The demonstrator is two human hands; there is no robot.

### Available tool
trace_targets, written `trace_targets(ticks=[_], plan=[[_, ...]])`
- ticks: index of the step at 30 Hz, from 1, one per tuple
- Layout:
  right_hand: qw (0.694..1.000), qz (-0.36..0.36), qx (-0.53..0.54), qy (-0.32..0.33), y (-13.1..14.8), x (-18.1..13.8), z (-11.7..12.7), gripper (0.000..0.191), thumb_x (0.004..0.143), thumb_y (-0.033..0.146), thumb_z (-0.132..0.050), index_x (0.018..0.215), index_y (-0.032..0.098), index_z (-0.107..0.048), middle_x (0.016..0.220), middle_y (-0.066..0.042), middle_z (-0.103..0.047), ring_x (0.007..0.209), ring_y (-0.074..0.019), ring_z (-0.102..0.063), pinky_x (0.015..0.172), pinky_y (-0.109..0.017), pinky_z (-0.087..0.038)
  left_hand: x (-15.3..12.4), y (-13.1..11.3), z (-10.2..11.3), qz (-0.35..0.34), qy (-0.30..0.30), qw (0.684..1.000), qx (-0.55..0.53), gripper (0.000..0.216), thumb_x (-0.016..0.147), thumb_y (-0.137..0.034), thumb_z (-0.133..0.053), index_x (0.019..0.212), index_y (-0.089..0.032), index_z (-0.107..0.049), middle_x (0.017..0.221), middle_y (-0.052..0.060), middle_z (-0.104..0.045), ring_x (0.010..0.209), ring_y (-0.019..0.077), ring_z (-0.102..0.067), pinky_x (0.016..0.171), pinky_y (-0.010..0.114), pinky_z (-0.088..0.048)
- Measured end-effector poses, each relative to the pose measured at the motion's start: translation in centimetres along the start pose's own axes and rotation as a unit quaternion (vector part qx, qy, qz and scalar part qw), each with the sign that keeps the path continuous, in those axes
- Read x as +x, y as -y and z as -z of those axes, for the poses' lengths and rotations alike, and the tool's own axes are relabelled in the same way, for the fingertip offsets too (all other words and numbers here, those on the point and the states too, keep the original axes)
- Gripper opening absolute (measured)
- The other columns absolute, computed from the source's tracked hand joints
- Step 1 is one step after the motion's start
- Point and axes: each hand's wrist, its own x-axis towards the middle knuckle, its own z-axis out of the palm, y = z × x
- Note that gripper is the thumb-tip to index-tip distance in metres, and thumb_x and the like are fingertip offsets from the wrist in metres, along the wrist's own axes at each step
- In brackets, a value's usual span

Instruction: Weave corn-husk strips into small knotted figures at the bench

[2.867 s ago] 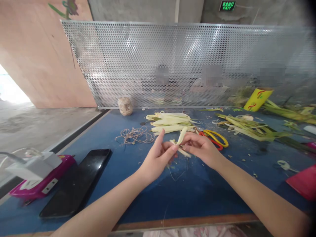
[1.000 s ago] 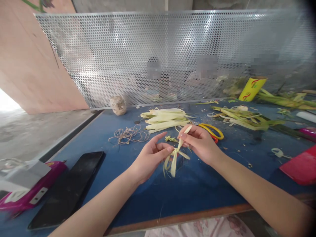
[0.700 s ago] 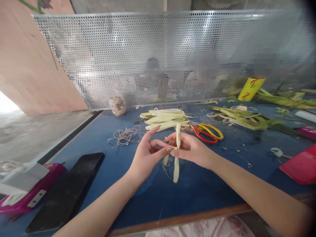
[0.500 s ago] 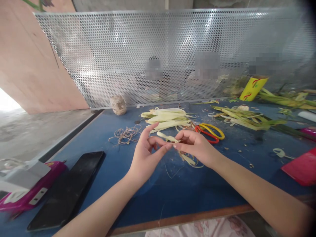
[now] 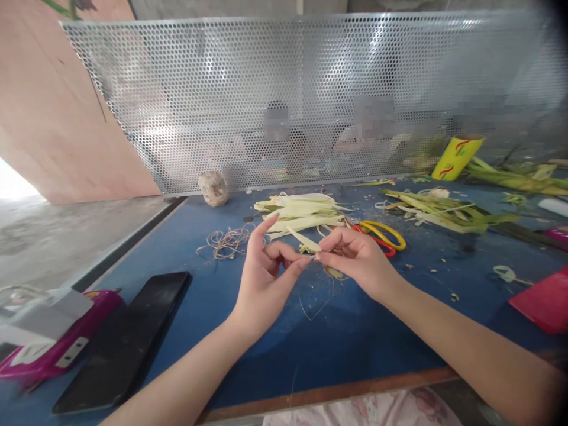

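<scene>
The pale husk strip (image 5: 305, 239) is pinched at its lower end by the right hand (image 5: 361, 261), the nearer one; its long axis is directed toward 10 o'clock. A thin strand (image 5: 312, 257) is apparently pinched by the left hand (image 5: 265, 281). The strip's gripped end is concealed; the strand's ends are indistinct.

Pale yellow-green husk strip (image 5: 304, 240), blue tabletop (image 5: 373, 349)

Open tabletop (image 5: 328, 349) nearside, husks (image 5: 306, 207) beyond
</scene>
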Motion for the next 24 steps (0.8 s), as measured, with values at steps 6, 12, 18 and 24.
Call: trace_targets(ticks=[6,12,18,24], plan=[[0.997,-0.05,0.039,0.033,-0.11,0.37,0.66,0.019,0.071,0.035,-0.066,0.077,0.018,-0.061,0.067,0.0,-0.063,0.054,-0.0088,-0.054,0.049,-0.021,-0.043,0.28,0.15,0.35,0.022,0.012,0.999,0.027,0.064,0.072,-0.015,-0.065,0.126,-0.019,-0.031,0.067,-0.003,-0.059,0.068,0.0125,-0.057,0.069,0.027,-0.045],[0.993,-0.065,0.078,0.062,-0.01,0.33,0.84,0.013,0.073,0.027,-0.066,0.08,0.018,-0.061,0.065,0.002,-0.061,0.051,-0.006,-0.051,0.046,-0.018,-0.038,0.56,0.27,0.42,0.033,-0.005,0.999,0.042,0.062,0.071,-0.017,-0.066,0.124,-0.018,-0.033,0.068,-0.003,-0.06,0.068,0.0124,-0.057,0.066,0.026,-0.043],[0.99,-0.031,0.093,0.098,-0.03,0.26,0.69,0.014,0.071,0.021,-0.068,0.074,0.018,-0.055,0.064,0.003,-0.058,0.05,-0.0054,-0.048,0.046,-0.018,-0.037,0.51,0.21,0.22,0.052,-0.023,0.998,0.036,0.056,0.074,-0.022,-0.062,0.121,-0.017,-0.033,0.072,-0.001,-0.06,0.068,0.0119,-0.056,0.063,0.025,-0.042],[0.995,0.007,0.056,0.086,0.27,0.21,0.69,0.016,0.071,0.016,-0.066,0.074,0.019,-0.05,0.07,0.003,-0.056,0.06,-0.0076,-0.054,0.056,-0.021,-0.044,0.03,0.47,-0.06,0.054,0.048,0.996,0.06,0.085,0.06,-0.02,-0.074,0.128,-0.016,-0.023,0.068,-0.004,-0.055,0.065,0.0124,-0.052,0.059,0.026,-0.04]])
